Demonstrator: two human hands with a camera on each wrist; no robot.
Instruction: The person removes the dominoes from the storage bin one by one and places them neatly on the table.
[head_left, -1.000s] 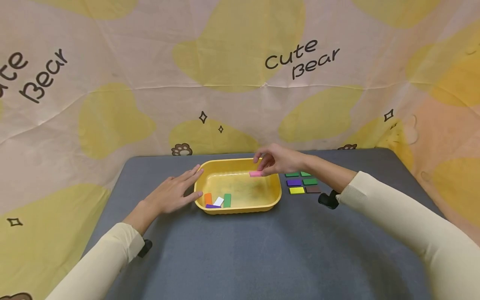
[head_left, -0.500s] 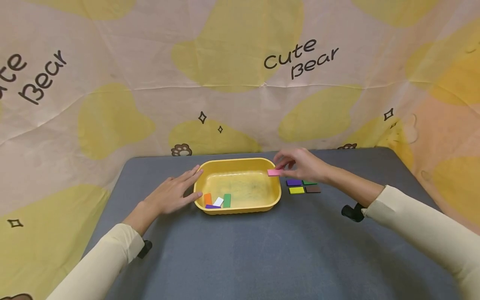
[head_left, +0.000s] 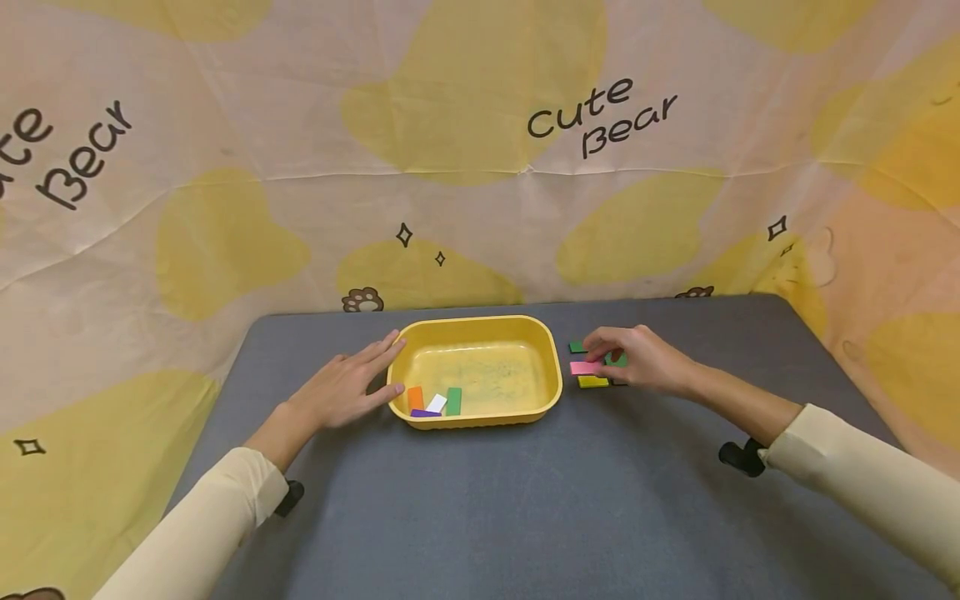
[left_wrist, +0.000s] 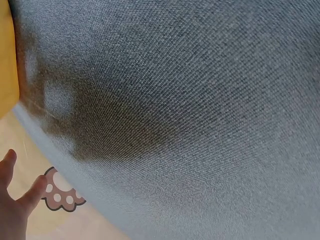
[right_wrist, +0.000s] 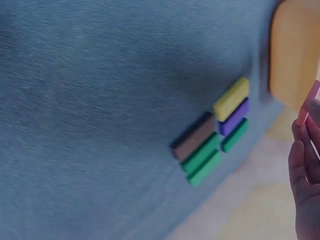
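My right hand (head_left: pixel 645 360) pinches a flat pink block (head_left: pixel 583 367) between thumb and fingers, over a group of coloured blocks right of the yellow tray (head_left: pixel 480 421). In the right wrist view the group shows a yellow block (right_wrist: pixel 232 99), a purple one (right_wrist: pixel 235 117), a brown one (right_wrist: pixel 195 137) and several green ones (right_wrist: pixel 200 154). With fingers extended, my left hand (head_left: pixel 345 387) touches the tray's left rim. Inside the tray's near left corner lie an orange block (head_left: pixel 416 397), a white one (head_left: pixel 437 403), a green one (head_left: pixel 454 401) and a purple one (head_left: pixel 426 413).
A grey cloth-covered table (head_left: pixel 480 500) carries everything. Behind it hangs a patterned cloth backdrop (head_left: pixel 465 108), close to the table's far edge. Dark wrist cameras sit below both cuffs.
From over the tray, my right hand has moved right and towards me, carrying the pink block over the block group. The left hand and the tray have stayed put.
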